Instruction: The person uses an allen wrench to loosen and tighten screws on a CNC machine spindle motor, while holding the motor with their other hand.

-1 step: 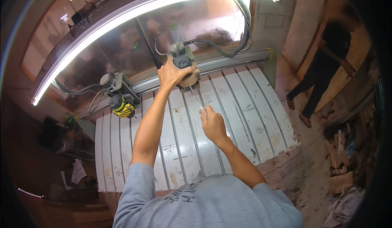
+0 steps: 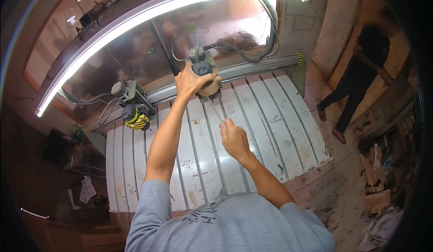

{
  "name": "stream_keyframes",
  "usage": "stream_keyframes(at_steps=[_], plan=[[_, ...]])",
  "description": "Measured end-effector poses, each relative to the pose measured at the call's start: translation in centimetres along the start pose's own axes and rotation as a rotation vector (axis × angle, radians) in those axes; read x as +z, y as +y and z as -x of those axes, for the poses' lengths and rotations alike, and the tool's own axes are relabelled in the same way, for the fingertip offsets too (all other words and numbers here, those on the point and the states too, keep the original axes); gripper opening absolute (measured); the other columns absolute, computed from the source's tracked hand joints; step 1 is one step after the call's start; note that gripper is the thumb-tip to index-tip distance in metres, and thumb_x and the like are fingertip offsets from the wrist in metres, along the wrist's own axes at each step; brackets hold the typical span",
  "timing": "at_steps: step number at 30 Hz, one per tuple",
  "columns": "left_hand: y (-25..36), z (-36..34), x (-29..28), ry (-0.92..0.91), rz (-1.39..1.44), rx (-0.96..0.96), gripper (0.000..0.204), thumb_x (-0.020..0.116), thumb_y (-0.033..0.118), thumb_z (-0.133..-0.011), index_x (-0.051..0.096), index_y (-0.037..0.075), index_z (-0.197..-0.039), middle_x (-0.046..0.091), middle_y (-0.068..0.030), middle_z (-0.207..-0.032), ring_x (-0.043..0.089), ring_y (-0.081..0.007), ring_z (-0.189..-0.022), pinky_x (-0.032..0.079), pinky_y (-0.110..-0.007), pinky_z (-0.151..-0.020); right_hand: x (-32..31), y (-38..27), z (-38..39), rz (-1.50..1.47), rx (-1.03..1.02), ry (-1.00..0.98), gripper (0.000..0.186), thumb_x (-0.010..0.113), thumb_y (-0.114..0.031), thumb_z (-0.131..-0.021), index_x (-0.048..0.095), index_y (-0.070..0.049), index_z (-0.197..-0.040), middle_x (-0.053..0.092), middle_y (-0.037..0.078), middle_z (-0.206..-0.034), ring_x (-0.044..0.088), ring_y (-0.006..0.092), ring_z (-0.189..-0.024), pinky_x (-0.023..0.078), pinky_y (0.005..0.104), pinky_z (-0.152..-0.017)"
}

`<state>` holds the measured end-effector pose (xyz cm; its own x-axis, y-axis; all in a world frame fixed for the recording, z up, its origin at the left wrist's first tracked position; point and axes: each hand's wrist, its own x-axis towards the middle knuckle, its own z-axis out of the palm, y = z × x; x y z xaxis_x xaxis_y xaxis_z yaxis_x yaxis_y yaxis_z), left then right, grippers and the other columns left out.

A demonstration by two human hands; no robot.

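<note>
My left hand (image 2: pixel 191 81) is wrapped round a dark-topped spindle motor (image 2: pixel 202 69) on the gantry of a CNC router, thumb across its front. Below it, the motor's tan lower housing (image 2: pixel 210 89) shows. My right hand (image 2: pixel 233 137) is closed in a fist, nearer to me and a little to the right. From that fist a thin metal shaft (image 2: pixel 219 115) points up toward the underside of the spindle; its handle is hidden in my fingers. Blur hides whether the tip touches anything.
A slotted white machine bed (image 2: pixel 189 193) lies under my arms. On the left hangs a second spindle (image 2: pixel 136 118) with yellow-and-black wrapping. A lit tube lamp (image 2: pixel 149 13) arches overhead. To the right stands a person in dark clothes (image 2: pixel 361 73), near scrap wood (image 2: pixel 376 200).
My right hand has shifted very slightly toward me, and the metal shaft has come down from the spindle with it. My left hand stays on the spindle motor.
</note>
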<state>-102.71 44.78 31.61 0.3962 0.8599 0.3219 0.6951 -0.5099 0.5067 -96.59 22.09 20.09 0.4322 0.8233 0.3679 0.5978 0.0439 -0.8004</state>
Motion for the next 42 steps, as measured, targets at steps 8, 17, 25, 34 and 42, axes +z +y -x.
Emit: stream_keyframes(at_steps=[8, 17, 25, 34, 42], plan=[[-0.2, -0.1, -0.2, -0.015, -0.034, 0.013, 0.099, 0.082, 0.069, -0.057, 0.063, -0.002, -0.123, 0.075, -0.024, -0.103, 0.073, -0.0385, -0.101, 0.053, -0.044, -0.095, 1.8, -1.5, -1.2, 0.158, -0.085, -0.07, 0.022, 0.053, -0.018, -0.103, 0.053, 0.001, -0.093, 0.06, 0.024, -0.057, 0.063, 0.0471, -0.054, 0.05, 0.0563, -0.054], [-0.7, -0.5, 0.0, 0.007, -0.027, 0.05, 0.096, 0.082, 0.069, -0.057, 0.065, -0.003, -0.118, 0.076, -0.0238, -0.101, 0.074, -0.0377, -0.098, 0.054, -0.043, -0.093, 3.0, -2.4, -1.2, 0.256, -0.089, -0.045, 0.023, 0.054, -0.018, -0.102, 0.054, 0.001, -0.09, 0.062, 0.025, -0.057, 0.066, 0.0452, -0.055, 0.052, 0.0549, -0.052], [-0.6, -0.3, -0.4, -0.003, -0.009, 0.07, 0.095, 0.081, 0.068, -0.059, 0.064, -0.004, -0.118, 0.075, -0.0248, -0.102, 0.073, -0.039, -0.1, 0.054, -0.044, -0.094, 2.8, -2.4, -1.7, 0.333, -0.118, -0.017, 0.023, 0.055, -0.019, -0.101, 0.055, 0.002, -0.09, 0.063, 0.025, -0.059, 0.067, 0.0442, -0.055, 0.053, 0.0538, -0.053], [-0.2, 0.0, -1.1, -0.017, -0.009, 0.094, 0.095, 0.079, 0.069, -0.062, 0.063, -0.005, -0.119, 0.075, -0.0258, -0.102, 0.073, -0.0421, -0.1, 0.054, -0.045, -0.094, 3.4, -4.4, -1.8, 0.435, -0.108, -0.001, 0.021, 0.057, -0.017, -0.1, 0.056, 0.003, -0.092, 0.064, 0.021, -0.057, 0.069, 0.0405, -0.055, 0.056, 0.0502, -0.054], [-0.6, 0.0, -0.5, 0.007, -0.004, 0.101, 0.095, 0.078, 0.068, -0.063, 0.062, -0.007, -0.118, 0.074, -0.0287, -0.098, 0.073, -0.0431, -0.098, 0.054, -0.046, -0.093, 3.5, -4.7, -2.1, 0.502, -0.13, 0.02, 0.019, 0.056, -0.015, -0.099, 0.054, 0.0, -0.087, 0.063, 0.021, -0.055, 0.068, 0.0386, -0.053, 0.055, 0.0487, -0.049]])
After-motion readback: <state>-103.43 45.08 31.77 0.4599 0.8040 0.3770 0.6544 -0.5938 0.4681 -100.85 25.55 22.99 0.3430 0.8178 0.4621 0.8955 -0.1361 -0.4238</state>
